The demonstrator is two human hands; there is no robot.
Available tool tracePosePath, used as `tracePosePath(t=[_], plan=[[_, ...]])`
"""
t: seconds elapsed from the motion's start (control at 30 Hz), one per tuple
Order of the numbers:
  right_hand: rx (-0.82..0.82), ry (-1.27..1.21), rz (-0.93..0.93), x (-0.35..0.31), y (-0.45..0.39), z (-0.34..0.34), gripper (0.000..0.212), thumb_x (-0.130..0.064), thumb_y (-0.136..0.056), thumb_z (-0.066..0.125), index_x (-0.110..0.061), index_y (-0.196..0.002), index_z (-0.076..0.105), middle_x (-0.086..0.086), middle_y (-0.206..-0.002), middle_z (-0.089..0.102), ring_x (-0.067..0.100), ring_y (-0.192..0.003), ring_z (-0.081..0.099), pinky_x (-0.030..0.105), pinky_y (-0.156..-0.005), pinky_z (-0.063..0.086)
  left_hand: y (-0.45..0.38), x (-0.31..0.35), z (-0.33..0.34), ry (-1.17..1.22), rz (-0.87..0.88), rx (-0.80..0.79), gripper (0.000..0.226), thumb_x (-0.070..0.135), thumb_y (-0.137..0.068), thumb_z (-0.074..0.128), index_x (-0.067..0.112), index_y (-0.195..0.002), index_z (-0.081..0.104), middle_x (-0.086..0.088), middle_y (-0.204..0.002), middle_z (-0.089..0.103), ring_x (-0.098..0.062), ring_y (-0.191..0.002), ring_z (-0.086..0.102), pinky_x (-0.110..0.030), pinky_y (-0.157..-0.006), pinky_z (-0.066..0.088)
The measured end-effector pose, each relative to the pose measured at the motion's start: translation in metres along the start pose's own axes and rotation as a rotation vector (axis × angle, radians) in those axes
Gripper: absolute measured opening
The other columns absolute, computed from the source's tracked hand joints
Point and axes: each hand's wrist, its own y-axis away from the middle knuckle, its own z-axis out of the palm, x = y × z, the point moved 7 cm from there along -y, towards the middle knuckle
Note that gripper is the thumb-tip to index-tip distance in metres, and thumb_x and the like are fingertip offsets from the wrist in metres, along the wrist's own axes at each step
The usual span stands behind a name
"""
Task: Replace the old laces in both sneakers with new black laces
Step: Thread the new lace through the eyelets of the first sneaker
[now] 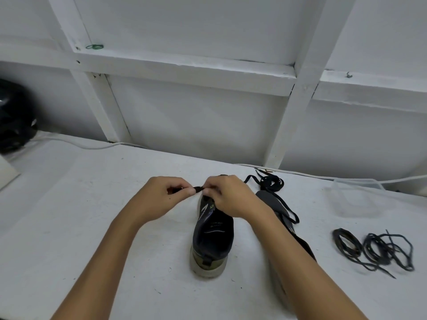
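Where fingertips [190, 191] meet, black lace [198, 188]

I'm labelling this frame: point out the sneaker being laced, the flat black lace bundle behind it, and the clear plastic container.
sneaker [213, 236]: head view, dark upper near the collar.
flat black lace bundle [271, 182]: head view, middle of the coil.
clear plastic container [357, 196]: head view, its near wall.

Second sneaker [280, 212] at 3 o'clock of the first: mostly hidden behind right forearm [295, 257]. Dark rounded object [13, 116] at 9 o'clock: cut by frame edge, unidentifiable.
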Motion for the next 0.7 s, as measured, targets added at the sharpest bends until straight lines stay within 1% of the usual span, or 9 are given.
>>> tracePosePath(t=[0.1,0.17,0.23,0.3,0.33,0.4,0.47,0.53,0.7], plan=[[0.281,0.111,0.172,0.024,0.005,-0.03,0.018,-0.029,-0.098,0.05,-0.017,-0.099,0.064,0.006,-0.098,0.07,0.032,-0.095,0.062,0.034,-0.071,0.042,0.002,-0.019,-0.007,-0.062,-0.089,0.013,0.017,0.04,-0.095,0.063,0.034,-0.083,0.073,0.004,-0.075,0.068,-0.016,-0.073,0.061,-0.027,-0.065,0.046],[0.382,0.144,0.343,0.049,0.01,-0.048,0.02,-0.024,-0.099,0.048,-0.012,-0.103,0.063,0.01,-0.107,0.068,0.035,-0.099,0.061,0.034,-0.071,0.038,0.006,-0.032,-0.01,-0.077,-0.139,0.02,0.018,0.038,-0.096,0.061,0.034,-0.084,0.073,0.004,-0.074,0.067,-0.016,-0.073,0.061,-0.024,-0.063,0.044],[0.315,0.195,0.367,0.059,0.013,-0.051,0.028,-0.022,-0.099,0.054,-0.016,-0.124,0.062,0.006,-0.129,0.06,0.032,-0.109,0.061,0.035,-0.078,0.043,0.008,-0.037,-0.01,-0.073,-0.138,0.025,0.018,0.037,-0.097,0.06,0.035,-0.084,0.072,0.003,-0.074,0.067,-0.017,-0.074,0.061,-0.025,-0.065,0.045],[0.193,0.176,0.201,0.046,0.01,-0.041,0.049,-0.025,-0.097,0.062,-0.025,-0.144,0.051,-0.003,-0.146,0.049,0.024,-0.116,0.06,0.035,-0.093,0.045,0.007,-0.033,-0.005,-0.059,-0.113,0.017,0.017,0.036,-0.097,0.06,0.037,-0.085,0.073,0.002,-0.075,0.067,-0.016,-0.072,0.059,-0.026,-0.066,0.045],[0.139,0.114,0.101,0.033,0.008,-0.034,0.054,-0.027,-0.095,0.065,-0.028,-0.147,0.049,-0.008,-0.148,0.049,0.019,-0.114,0.06,0.033,-0.097,0.045,0.005,-0.027,-0.001,-0.057,-0.097,0.009,0.017,0.036,-0.097,0.061,0.037,-0.085,0.073,0.002,-0.075,0.067,-0.015,-0.071,0.058,-0.026,-0.065,0.044],[0.014,-0.034,-0.028,0.01,0.007,-0.017,0.046,-0.029,-0.094,0.069,-0.033,-0.138,0.059,-0.013,-0.134,0.061,0.008,-0.097,0.059,0.029,-0.094,0.047,-0.001,-0.014,0.007,-0.052,-0.052,-0.014,0.016,0.038,-0.096,0.062,0.037,-0.086,0.074,0.002,-0.076,0.068,-0.016,-0.071,0.057,-0.027,-0.064,0.044],[-0.026,-0.048,-0.052,0.001,0.004,-0.005,0.021,-0.029,-0.096,0.066,-0.032,-0.115,0.073,-0.011,-0.108,0.071,0.008,-0.09,0.059,0.033,-0.087,0.051,-0.006,-0.001,0.014,-0.05,-0.002,-0.047,0.015,0.039,-0.096,0.061,0.037,-0.088,0.074,0.001,-0.078,0.069,-0.018,-0.072,0.059,-0.032,-0.066,0.047],[0.037,0.033,-0.008,0.006,0.003,-0.009,0.015,-0.03,-0.097,0.059,-0.03,-0.103,0.073,-0.009,-0.095,0.072,0.016,-0.092,0.061,0.036,-0.082,0.053,-0.008,0.002,0.015,-0.055,-0.011,-0.053,0.015,0.04,-0.096,0.061,0.036,-0.087,0.073,0.002,-0.078,0.069,-0.018,-0.074,0.06,-0.033,-0.068,0.048],[0.373,0.069,0.269,0.053,0.011,-0.053,0.019,-0.027,-0.101,0.052,-0.021,-0.107,0.069,0.002,-0.099,0.072,0.028,-0.094,0.061,0.033,-0.071,0.043,0.0,-0.026,0.012,-0.142,-0.153,-0.082,0.019,0.035,-0.1,0.056,0.033,-0.093,0.073,0.01,-0.076,0.066,0.004,-0.062,0.056,-0.011,-0.054,0.036]])
